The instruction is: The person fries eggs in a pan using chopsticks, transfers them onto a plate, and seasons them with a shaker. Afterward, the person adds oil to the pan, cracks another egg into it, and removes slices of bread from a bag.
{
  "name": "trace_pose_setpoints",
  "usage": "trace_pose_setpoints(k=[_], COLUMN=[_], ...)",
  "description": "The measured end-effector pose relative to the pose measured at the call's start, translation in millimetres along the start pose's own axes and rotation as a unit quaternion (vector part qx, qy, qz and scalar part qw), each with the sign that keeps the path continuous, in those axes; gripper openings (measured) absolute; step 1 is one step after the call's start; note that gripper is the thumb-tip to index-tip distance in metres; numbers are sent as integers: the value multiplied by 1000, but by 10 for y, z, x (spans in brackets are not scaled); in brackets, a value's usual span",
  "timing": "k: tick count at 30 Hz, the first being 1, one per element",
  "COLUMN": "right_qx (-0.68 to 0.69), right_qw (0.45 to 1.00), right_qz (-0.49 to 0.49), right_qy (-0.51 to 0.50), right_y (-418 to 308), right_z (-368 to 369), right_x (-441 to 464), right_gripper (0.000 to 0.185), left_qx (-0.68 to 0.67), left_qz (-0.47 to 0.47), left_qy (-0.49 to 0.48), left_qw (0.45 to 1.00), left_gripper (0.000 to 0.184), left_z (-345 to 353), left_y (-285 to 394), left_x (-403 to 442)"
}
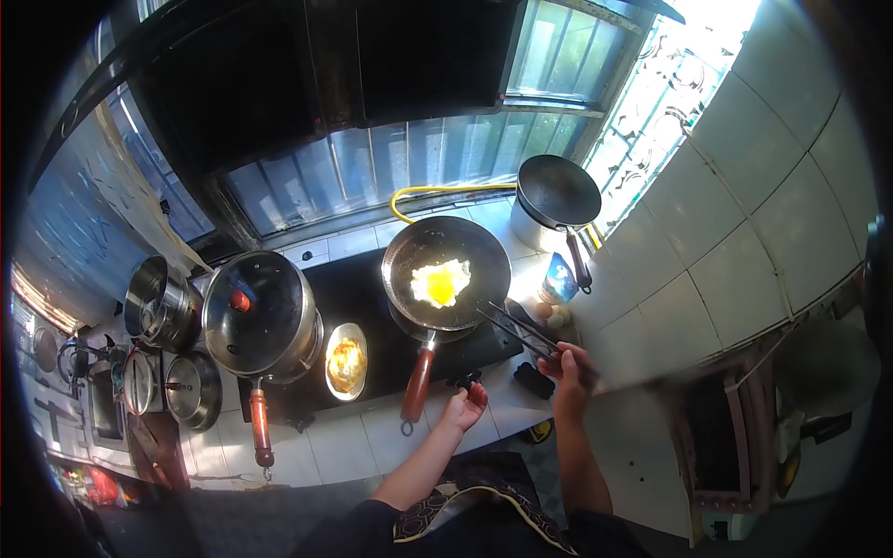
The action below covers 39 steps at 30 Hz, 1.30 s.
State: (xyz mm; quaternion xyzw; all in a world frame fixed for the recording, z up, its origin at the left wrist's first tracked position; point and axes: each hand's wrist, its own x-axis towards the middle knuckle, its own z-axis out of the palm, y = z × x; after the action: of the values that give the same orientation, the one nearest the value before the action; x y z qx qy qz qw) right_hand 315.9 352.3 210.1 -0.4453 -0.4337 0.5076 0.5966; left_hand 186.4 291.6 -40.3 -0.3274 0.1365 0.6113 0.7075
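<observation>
In the frying pan (pixel 400 265) on the right burner lies an egg (pixel 441 283) with a bright yellow yolk and ragged white edges. My right hand (pixel 571 368) is closed on dark tongs (pixel 523 335), whose tips reach over the pan's right rim. Below the pan, my left hand (pixel 464 405) has its fingers curled at the black stove knob (pixel 462 380) on the front edge. Left of the frying pan, an oval dish (pixel 335 389) holds a browned fried egg (pixel 346 364). The frying pan's wooden handle (pixel 418 383) points toward me.
A wide pan (pixel 260 316) with a wooden handle sits on the left burner. Further left are a steel pot (pixel 158 302) and a lidded pan (pixel 193 391). At the back right, a dark pan (pixel 558 191) rests on a pot, near a blue packet (pixel 557 279) and eggs (pixel 555 318).
</observation>
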Motion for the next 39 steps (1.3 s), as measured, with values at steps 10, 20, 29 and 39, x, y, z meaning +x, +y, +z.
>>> trace_pose_setpoints(k=[10,20,29,39], right_qx=[8,118,-57,-265], right_qw=[999,977,971,841], right_qz=[28,165,2,-296], right_qy=[-25,59,-233,-367], right_y=[82,563,550,650], right_z=[163,233,845,1108], right_x=[89,703,416,357], right_gripper=[18,16,12,16], left_qx=[7,-146,-179,-100], left_qz=[-91,-200,-188,-161], left_qy=[14,34,-105,-79], left_qw=[996,968,960,979], left_gripper=[45,29,25,31], left_z=[2,71,-512,-505], left_y=[58,382,416,464], left_x=[-201,-2690,-2937,-2941])
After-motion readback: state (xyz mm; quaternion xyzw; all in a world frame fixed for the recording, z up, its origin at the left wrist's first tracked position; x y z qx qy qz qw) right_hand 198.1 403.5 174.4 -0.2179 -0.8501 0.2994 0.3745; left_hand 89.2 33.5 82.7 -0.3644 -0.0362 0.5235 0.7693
